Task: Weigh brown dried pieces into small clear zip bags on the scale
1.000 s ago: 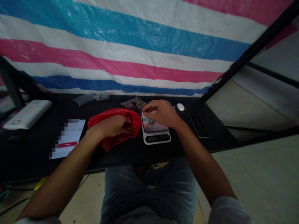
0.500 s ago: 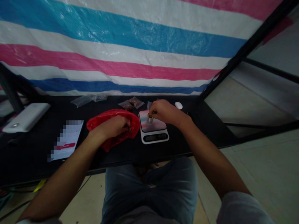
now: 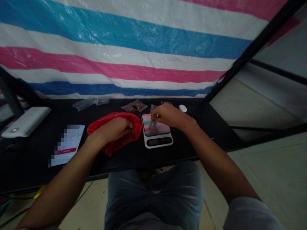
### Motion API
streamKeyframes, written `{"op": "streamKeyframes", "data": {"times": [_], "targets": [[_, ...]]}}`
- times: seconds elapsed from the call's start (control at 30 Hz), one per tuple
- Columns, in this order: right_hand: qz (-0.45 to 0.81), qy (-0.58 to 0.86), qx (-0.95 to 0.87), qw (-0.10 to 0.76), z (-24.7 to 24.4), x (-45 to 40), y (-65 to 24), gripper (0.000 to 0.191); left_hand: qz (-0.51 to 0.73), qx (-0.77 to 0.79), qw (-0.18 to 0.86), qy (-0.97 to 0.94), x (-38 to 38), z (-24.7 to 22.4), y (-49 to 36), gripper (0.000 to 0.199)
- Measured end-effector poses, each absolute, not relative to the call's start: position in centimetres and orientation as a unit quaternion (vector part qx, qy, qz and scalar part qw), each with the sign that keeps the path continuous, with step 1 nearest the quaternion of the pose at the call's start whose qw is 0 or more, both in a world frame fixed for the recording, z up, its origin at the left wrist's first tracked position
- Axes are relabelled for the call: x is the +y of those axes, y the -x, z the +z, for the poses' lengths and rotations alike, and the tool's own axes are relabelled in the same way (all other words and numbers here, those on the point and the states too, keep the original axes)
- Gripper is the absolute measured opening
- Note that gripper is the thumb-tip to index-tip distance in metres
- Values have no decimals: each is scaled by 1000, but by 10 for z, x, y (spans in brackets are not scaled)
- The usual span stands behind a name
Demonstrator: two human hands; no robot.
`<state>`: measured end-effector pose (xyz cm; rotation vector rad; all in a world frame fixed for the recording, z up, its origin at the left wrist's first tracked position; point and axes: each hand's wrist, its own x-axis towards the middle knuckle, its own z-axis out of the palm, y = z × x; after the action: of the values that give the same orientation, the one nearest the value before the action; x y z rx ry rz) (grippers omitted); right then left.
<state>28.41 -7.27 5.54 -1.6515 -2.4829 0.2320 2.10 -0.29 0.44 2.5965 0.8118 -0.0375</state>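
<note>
My left hand (image 3: 117, 127) reaches into a crumpled red plastic bag (image 3: 110, 148), its fingers closed around small golden-brown pieces (image 3: 130, 130) whose kind I cannot make out. Over a white digital kitchen scale (image 3: 159, 141) with a shiny square plate, my right hand (image 3: 165, 114) pinches a little cluster of similar golden-brown pieces (image 3: 153, 118). A pale, shiny patch shows just below that cluster; whether it is a small container or a reflection I cannot tell. The scale's display is too dark to read.
Behind the scale lie small clear bags of brown pieces (image 3: 137, 105). Clear plastic bags (image 3: 88, 103) rest farther left. A printed white packet (image 3: 72, 140), a white device (image 3: 30, 119), a white oval object (image 3: 182, 108) and a dark flat object (image 3: 202, 123) are on the black table (image 3: 134, 159).
My right hand has shifted very slightly left over the scale, with the pieces still pinched. My left hand stays in the red bag. The view has moved a little.
</note>
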Motion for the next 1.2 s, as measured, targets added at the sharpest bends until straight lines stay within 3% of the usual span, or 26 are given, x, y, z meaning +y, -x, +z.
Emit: {"op": "streamKeyframes", "data": {"times": [0.8, 1.03, 1.2], "targets": [[106, 540, -823, 142, 56, -77, -287, 16, -3, 252, 254, -934, -4, 15, -12, 23], [146, 548, -796, 213, 54, -76, -293, 18, 32, 249, 258, -933, -11, 26, -22, 22], [201, 534, -754, 326, 39, -72, -296, 22, 59, 226, 250, -940, -16, 38, -44, 25]]}}
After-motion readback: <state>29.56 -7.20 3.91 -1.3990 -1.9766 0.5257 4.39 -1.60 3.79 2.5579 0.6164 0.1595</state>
